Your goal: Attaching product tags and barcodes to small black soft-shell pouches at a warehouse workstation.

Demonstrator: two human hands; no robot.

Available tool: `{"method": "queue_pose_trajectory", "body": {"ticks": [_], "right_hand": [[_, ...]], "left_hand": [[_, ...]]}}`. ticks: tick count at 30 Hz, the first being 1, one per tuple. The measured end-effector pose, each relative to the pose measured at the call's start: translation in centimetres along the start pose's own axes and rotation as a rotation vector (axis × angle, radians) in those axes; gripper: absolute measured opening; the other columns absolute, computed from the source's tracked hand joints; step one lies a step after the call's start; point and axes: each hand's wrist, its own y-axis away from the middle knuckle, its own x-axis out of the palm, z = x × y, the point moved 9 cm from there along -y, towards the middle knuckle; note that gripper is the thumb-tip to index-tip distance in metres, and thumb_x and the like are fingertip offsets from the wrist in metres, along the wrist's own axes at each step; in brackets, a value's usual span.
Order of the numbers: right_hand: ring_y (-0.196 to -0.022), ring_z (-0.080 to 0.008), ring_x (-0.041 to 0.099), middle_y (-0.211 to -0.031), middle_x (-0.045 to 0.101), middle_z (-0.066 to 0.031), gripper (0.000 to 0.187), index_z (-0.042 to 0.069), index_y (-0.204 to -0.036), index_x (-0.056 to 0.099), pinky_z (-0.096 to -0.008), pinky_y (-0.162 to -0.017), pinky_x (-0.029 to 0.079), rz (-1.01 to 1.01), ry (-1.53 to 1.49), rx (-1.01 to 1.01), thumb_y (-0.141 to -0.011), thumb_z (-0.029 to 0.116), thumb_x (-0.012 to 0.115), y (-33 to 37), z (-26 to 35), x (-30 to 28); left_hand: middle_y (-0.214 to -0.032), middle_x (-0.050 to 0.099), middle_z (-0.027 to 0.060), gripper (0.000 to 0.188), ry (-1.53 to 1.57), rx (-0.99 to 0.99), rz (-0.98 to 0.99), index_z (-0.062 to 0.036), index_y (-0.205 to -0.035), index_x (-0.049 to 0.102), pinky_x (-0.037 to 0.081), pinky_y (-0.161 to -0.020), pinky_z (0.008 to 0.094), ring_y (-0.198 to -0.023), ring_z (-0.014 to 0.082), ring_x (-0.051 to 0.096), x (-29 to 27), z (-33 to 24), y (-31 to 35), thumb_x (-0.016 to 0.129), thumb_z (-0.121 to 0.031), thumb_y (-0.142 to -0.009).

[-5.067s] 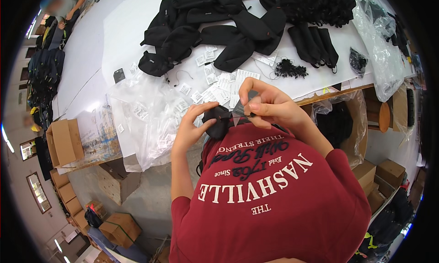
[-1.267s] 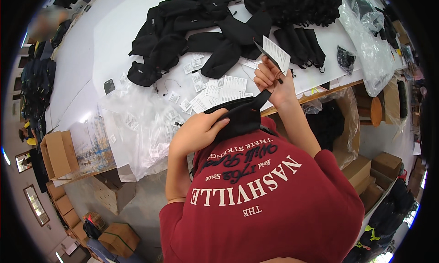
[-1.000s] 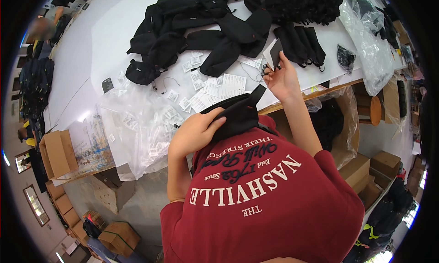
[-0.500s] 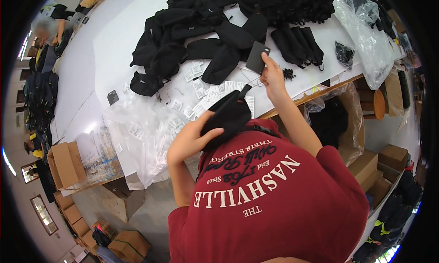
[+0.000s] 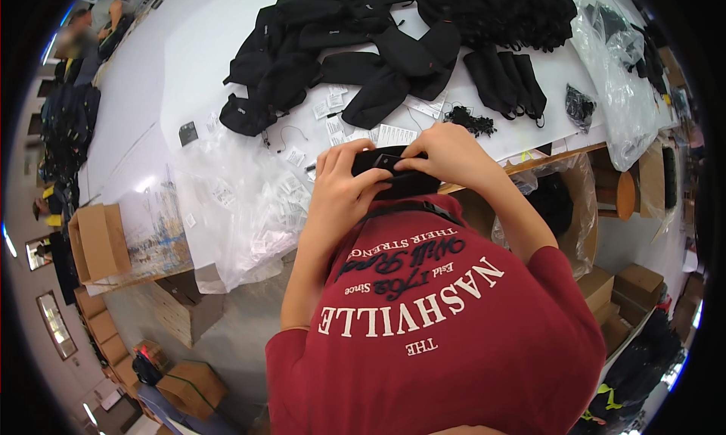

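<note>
Item, one black pouch (image 5: pixel 416 184): being held up in front of the red shirt (image 5: pixel 446 284), just short of the desk (image 5: pixel 189 79), its mouth facing upward.
Item, one dark tag (image 5: pixel 386 162): sitting at that mouth, partly covered by fingers; its cord is not showing.
Left hand (image 5: pixel 345 179): grasping the pouch's left end, thumb lying along the near side, fingers bending over the far rim.
Right hand (image 5: pixel 446 153): appearing to pinch the tag's right end between thumb and fingers, the other fingers curling beside the pouch's rim; their exact hold is being hidden.
On the desk, ahead: a pile of black pouches (image 5: pixel 333 38); to its right, a row of black pouches (image 5: pixel 505 82) lying side by side; nearer, white labels (image 5: pixel 397 135) scattering behind the hands, and a tangle of black cords (image 5: pixel 470 122).
To the left: a clear plastic sheet (image 5: pixel 238 200) spreading over the desk's edge, with more labels showing on it or through it, which of the two being unclear.
Risks, as judged: the tag could be catching on the rim and creasing, should the thumb be pushing it at a slant; its unseen cord could be snagging or pulling tight, should it be wrapping round a finger; the soft pouch could be folding shut over the tag, should the left grip be squeezing too hard; a loose label could be clinging to the cloth, should the pouch be dipping toward the desk.
</note>
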Motion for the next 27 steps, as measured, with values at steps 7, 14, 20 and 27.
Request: {"method": "queue_pose_trajectory", "body": {"ticks": [7, 14, 20, 27], "right_hand": [[-0.041, -0.0119, 0.041, -0.047, 0.049, -0.0055, 0.023, 0.006, -0.081, 0.071, -0.0286, -0.044, 0.032, 0.137, -0.369, 0.139, -0.076, 0.028, 0.072, 1.3, -1.8, 1.7], [-0.041, -0.0081, 0.039, -0.046, 0.046, -0.0017, 0.027, 0.004, -0.081, 0.069, -0.0270, -0.044, 0.030, 0.204, -0.480, 0.214, -0.073, 0.029, 0.075, 1.9, -4.5, 4.2], [-0.042, -0.0086, 0.034, -0.046, 0.044, -0.0026, 0.028, 0.003, -0.079, 0.069, -0.0272, -0.044, 0.029, 0.129, -0.434, 0.193, -0.073, 0.029, 0.075, 1.8, -4.4, 3.7], [-0.043, -0.0211, 0.050, -0.049, 0.053, -0.0073, 0.024, 0.010, -0.077, 0.070, -0.0304, -0.047, 0.039, -0.055, -0.210, 0.041, -0.074, 0.033, 0.072, 1.7, -2.4, 1.6]], "left_hand": [[-0.080, 0.061, 0.0010, 0.011, 0.158, -0.053, 0.117, -0.0088, -0.083, 0.066, 0.034, -0.091, 0.0356, -0.089, 0.0197, 0.054, 3.4, 2.7, 1.5, 0.069, -0.015, -0.074], [-0.091, 0.065, 0.0083, 0.017, 0.289, -0.639, -0.301, -0.0047, -0.091, 0.063, 0.040, -0.082, 0.0370, -0.091, 0.0262, 0.057, 5.2, 20.6, 7.9, 0.067, -0.015, -0.078], [-0.106, 0.058, 0.0094, 0.047, -0.417, -0.783, 0.095, -0.0124, -0.108, 0.055, 0.037, -0.085, 0.0455, -0.102, 0.0310, 0.051, 9.4, 23.5, 12.8, 0.075, -0.027, -0.068], [-0.088, 0.063, 0.0053, 0.031, -0.111, -0.835, -0.073, -0.0116, -0.098, 0.061, 0.040, -0.079, 0.0404, -0.088, 0.0255, 0.056, 7.6, 23.8, 12.0, 0.073, -0.020, -0.071]]}}
